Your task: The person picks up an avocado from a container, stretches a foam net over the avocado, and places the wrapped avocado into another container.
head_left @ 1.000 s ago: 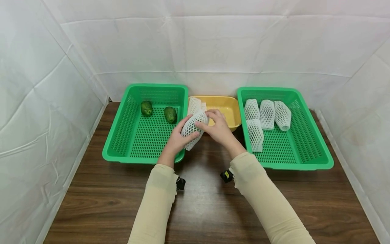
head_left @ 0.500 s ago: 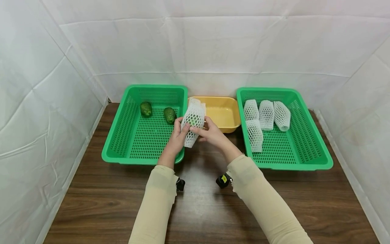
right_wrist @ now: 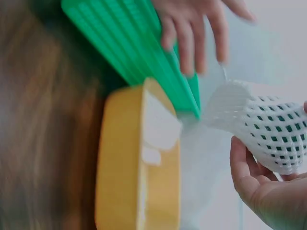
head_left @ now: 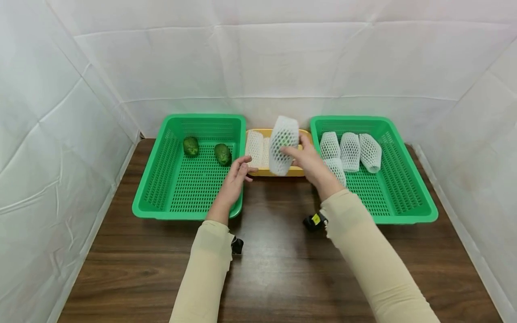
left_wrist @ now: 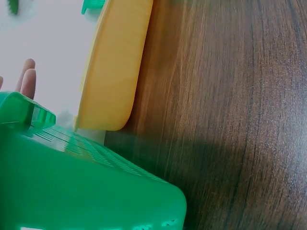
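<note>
My right hand (head_left: 312, 163) grips an avocado in a white foam net sleeve (head_left: 284, 144), held above the yellow bin (head_left: 264, 172). Green shows through the mesh, and in the right wrist view the wrapped avocado (right_wrist: 276, 129) rests between thumb and fingers. Near the right rim of the left green basket (head_left: 190, 214), my left hand (head_left: 232, 181) holds nothing, its fingers spread loosely. Two bare dark green avocados lie in that basket, one at the back left (head_left: 191, 146) and another avocado (head_left: 222, 154) beside it. Flat foam net sleeves (head_left: 254, 148) lie in the yellow bin's left part.
The right green basket (head_left: 393, 219) holds several wrapped pieces in white foam nets (head_left: 349, 151), grouped at its left and back. Both baskets flank the yellow bin on a dark wooden table (head_left: 274, 269). White sheeting (head_left: 282, 58) encloses the back and sides.
Both hands held the wrapped avocado before; my left hand has let go and stayed by the left basket. My right hand has carried it rightward over the yellow bin.
</note>
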Demonstrator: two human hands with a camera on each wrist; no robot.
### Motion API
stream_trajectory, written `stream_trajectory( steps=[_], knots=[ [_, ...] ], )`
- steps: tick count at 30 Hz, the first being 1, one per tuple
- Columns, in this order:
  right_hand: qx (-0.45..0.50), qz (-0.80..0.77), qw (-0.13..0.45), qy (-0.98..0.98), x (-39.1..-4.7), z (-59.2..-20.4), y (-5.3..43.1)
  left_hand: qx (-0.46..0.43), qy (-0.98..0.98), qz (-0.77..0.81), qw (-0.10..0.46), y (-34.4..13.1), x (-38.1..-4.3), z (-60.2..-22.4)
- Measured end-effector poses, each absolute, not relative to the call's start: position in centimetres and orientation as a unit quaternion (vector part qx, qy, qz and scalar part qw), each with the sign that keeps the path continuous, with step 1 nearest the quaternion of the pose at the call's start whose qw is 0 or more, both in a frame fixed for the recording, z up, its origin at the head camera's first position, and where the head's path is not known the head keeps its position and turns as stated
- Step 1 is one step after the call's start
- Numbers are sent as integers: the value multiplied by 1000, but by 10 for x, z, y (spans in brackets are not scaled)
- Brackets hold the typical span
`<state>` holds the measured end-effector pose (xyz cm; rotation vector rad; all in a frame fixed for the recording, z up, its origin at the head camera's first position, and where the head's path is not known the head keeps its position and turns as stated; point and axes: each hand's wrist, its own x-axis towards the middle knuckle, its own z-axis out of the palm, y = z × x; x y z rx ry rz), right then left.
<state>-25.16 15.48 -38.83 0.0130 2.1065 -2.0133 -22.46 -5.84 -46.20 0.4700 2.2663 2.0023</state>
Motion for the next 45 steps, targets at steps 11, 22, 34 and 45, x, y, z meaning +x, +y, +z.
stream_trajectory(
  steps=[11,22,34,45],
  knots=[
    [91,-608,103,782,-272,-362,258,156,746,647,20,-57,-222,-466],
    [154,-500,232,820,-268,-406,347,145,738,658,31,-55,-220,-457],
    [164,-442,295,831,-264,-447,352,148,737,659,32,-52,-207,-435],
    [209,-446,271,827,-268,-453,344,137,743,655,31,-52,-211,-441]
  ],
)
